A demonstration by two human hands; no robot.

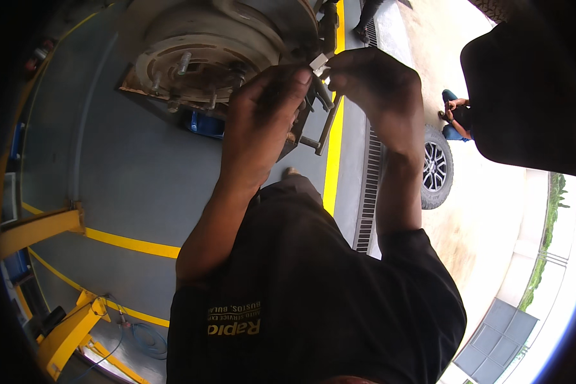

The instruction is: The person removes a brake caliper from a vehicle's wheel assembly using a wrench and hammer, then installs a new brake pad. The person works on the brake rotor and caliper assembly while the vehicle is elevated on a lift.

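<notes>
And here's the white piece (319, 62), up beside the hub (205, 78)! Right hand (385, 84) pinches it; left hand (265, 105) curls at its edge, grip unclear. Looks like a fingertip handling step; the next move wants steady, matched pressure.

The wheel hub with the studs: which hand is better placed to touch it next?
Probably the left hand: it appears close beside the wheel hub, overlapping its edge in this view. The right hand sits farther to the right, its fingertips at the small pale piece.
</notes>
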